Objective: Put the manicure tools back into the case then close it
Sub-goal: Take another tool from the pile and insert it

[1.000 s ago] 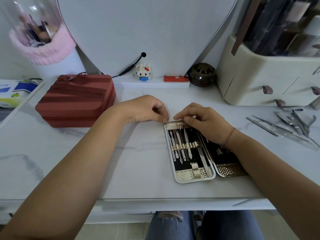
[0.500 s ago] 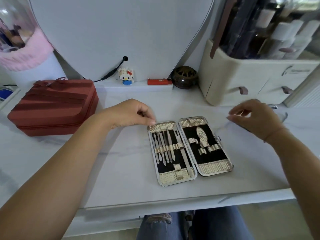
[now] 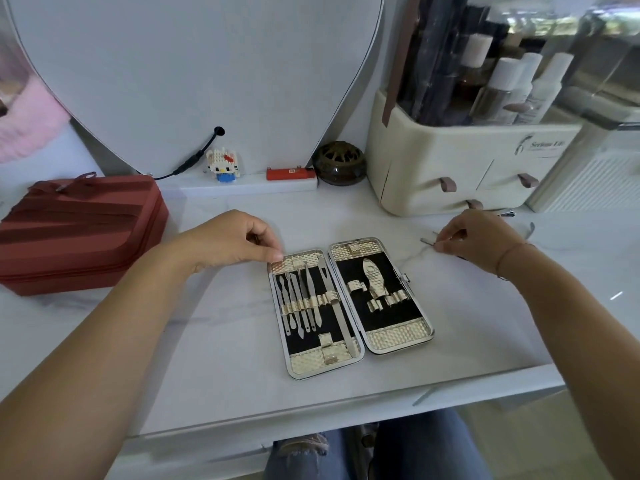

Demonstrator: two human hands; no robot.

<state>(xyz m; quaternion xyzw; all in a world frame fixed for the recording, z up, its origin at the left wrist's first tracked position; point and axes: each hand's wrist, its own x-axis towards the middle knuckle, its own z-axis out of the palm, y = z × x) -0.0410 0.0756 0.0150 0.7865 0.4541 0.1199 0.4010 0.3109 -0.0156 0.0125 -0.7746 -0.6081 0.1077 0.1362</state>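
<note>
Head view, right hand [image 3: 479,239] hiding tools, case [image 3: 349,306] open

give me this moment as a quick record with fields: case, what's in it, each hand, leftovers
case: silver-rimmed manicure case with black lining, open flat on the white marble table
left half: slim metal tools under gold loops
right half: loops mostly empty
left hand: left hand, fingertips on the case's top left corner
right hand: right hand, pinching a thin metal tool at the tabletop
leftovers: other loose tools hidden behind right hand
</note>
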